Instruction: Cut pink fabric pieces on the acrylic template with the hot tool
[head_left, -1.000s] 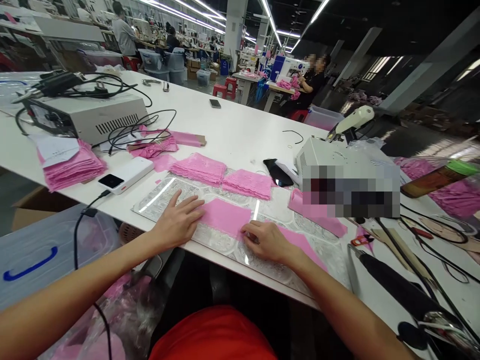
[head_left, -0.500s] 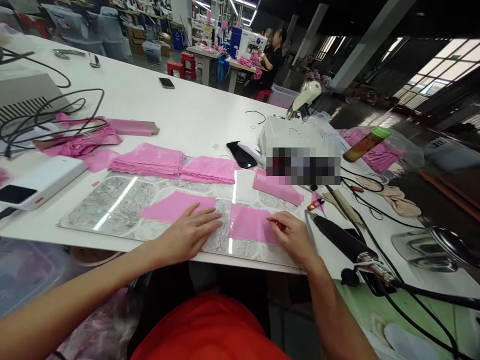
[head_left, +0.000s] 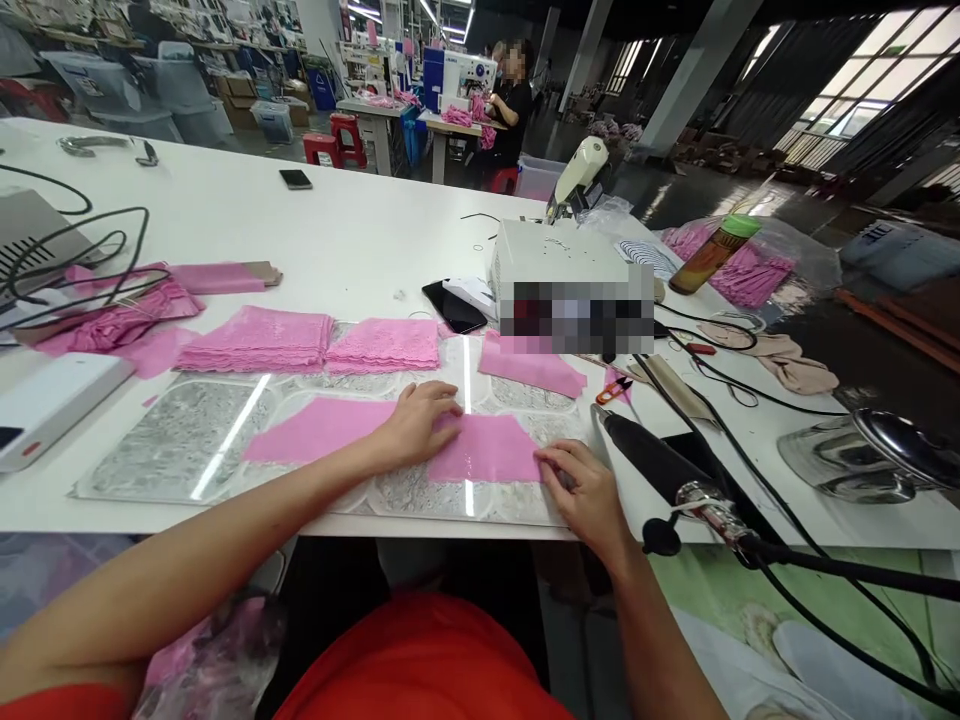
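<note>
Two flat pink fabric pieces lie side by side on a glass-topped patterned board (head_left: 180, 450) at the table's near edge. My left hand (head_left: 416, 420) rests on the seam between the left pink piece (head_left: 315, 430) and the right pink piece (head_left: 491, 450), fingers curled down and pressing. My right hand (head_left: 581, 490) sits at the right piece's right edge, fingers bent and pinching the fabric there. Two stacks of pink lace pieces (head_left: 259, 340) lie just beyond the board.
A black hot-cutting tool (head_left: 660, 465) with cable lies right of my right hand, small red snips (head_left: 615, 390) beyond it. A white machine box (head_left: 559, 265), a phone (head_left: 454, 305), a bottle (head_left: 712, 252) and cables are farther back. A person sits sewing in the background.
My left hand has slid right from the left piece onto the gap between the two pieces. The right hand has shifted slightly down the right piece's edge. The view turned rightward.
</note>
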